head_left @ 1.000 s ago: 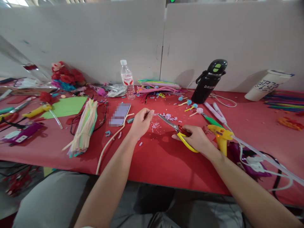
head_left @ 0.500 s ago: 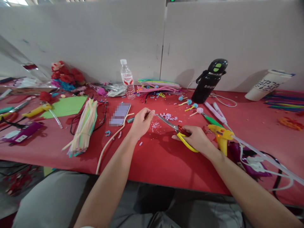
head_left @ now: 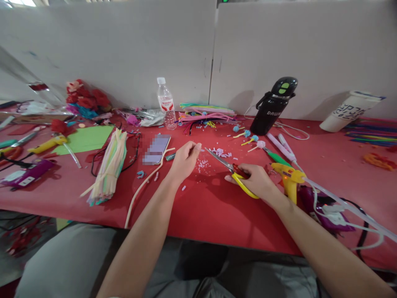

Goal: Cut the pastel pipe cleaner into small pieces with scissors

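Note:
My left hand (head_left: 186, 158) is closed in a pinch, with a tiny pale purple piece (head_left: 202, 150) showing at its fingertips. Scissors (head_left: 223, 162) with red and yellow handles are gripped in my right hand (head_left: 256, 180), their blades pointing left toward that piece. The blades look closed or nearly so, their tips just short of the left fingertips. Beneath and behind the blades lie a small heap of short purple pieces (head_left: 219, 153) and a scatter of fine pale crumbs (head_left: 203, 165) on the red table (head_left: 198, 215).
A cream fuzzy stem (head_left: 136, 194), a phone (head_left: 157, 149) and a bundle of pale stems (head_left: 110, 169) lie to the left. At right are a yellow glue gun (head_left: 290, 178) and a black bottle (head_left: 271, 107). Small pompom-headed stems (head_left: 254, 138) sit behind the heap.
The scissors' tips have drawn slightly away from my left fingertips, and the blades look closer together. My left hand has barely moved.

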`<state>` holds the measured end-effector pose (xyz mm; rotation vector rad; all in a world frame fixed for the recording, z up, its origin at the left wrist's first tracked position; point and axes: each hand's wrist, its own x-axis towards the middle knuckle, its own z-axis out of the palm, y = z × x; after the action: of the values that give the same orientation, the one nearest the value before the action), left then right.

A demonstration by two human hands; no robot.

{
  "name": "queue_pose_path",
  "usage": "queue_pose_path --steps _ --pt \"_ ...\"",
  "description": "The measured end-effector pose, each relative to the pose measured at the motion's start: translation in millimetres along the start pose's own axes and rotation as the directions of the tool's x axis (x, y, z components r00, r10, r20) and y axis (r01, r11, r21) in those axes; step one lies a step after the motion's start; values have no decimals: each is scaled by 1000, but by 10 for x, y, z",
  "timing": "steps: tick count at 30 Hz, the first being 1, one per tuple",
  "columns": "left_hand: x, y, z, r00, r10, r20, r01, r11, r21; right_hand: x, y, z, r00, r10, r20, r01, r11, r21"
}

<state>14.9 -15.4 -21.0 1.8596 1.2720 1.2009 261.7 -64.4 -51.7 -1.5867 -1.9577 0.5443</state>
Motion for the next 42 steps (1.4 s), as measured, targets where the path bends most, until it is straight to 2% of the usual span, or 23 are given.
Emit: queue_pose_path --steps 18,34,42 --pt "-12 43 5 1000 1 -25 -1 1000 20 5 1 -11 999 3 34 -3 1000 -3" --pt "-16 41 12 1000 6 -30 -5 999 35 -20 -49 -14 1000 -1 -13 2 999 37" --pt "-17 44 18 999 16 -36 -14 999 43 -13 -20 6 1000 15 16 -16 999 28"
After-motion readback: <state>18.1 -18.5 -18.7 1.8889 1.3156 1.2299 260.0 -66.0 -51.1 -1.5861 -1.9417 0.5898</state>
